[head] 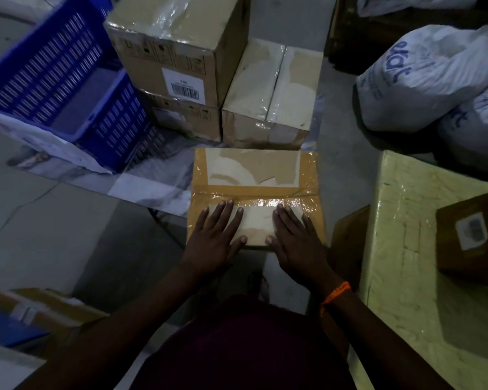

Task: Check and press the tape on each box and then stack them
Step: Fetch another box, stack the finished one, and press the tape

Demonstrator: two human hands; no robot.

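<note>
A brown cardboard box (254,175) with glossy tape across its top sits on the floor straight ahead of me. My left hand (214,235) lies flat on its near left part, fingers straight and spread. My right hand (296,235) lies flat on its near right part, fingertips at the shiny tape strip (262,202). Behind it stands a taped box (273,94), and to the left of that a stack of two boxes (178,60) whose top one carries a barcode label.
A blue slotted crate (62,80) leans at the left over white plastic sheeting. White printed sacks (434,74) lie at the right rear. A pale yellow wrapped block (423,249) with a small brown box (473,235) on it stands at my right. More cartons (40,311) sit at lower left.
</note>
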